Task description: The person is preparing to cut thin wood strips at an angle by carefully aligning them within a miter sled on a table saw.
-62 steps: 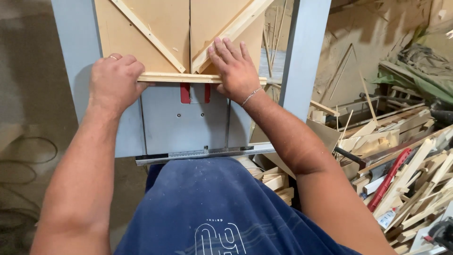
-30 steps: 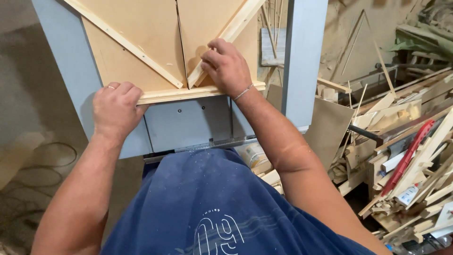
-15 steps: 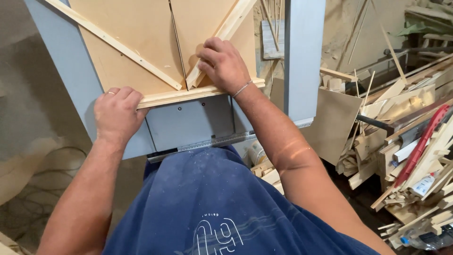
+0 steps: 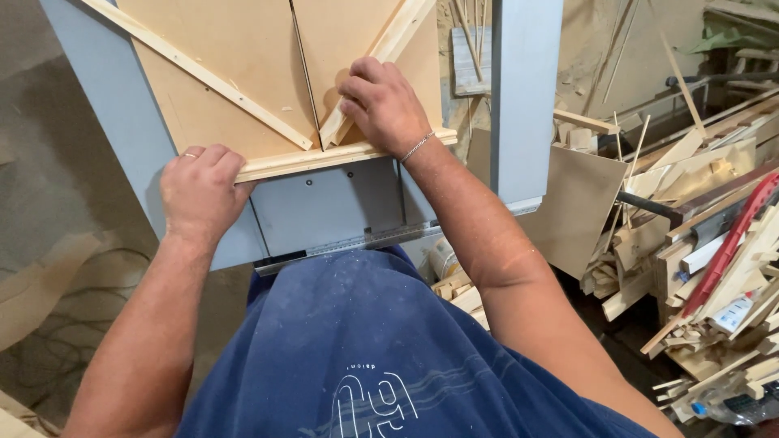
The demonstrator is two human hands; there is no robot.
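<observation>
Both hands pin a strip on the blue-grey table

Seemingly to steady it, the left hand (image 4: 199, 195) closes over the left end of the long pale wooden strip (image 4: 324, 158), lying across the blue-grey metal machine table (image 4: 324, 211). The right hand (image 4: 385, 105) presses flat, fingers curled, where 2 angled light wooden guide battens (image 4: 373, 73) meet the strip. Right of the table lies a heap of wood offcuts (image 4: 698, 243).

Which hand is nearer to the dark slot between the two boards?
Right. The right hand rests just beside the slot, on a diagonal wooden strip; the left hand grips the front strip's far end.
</observation>
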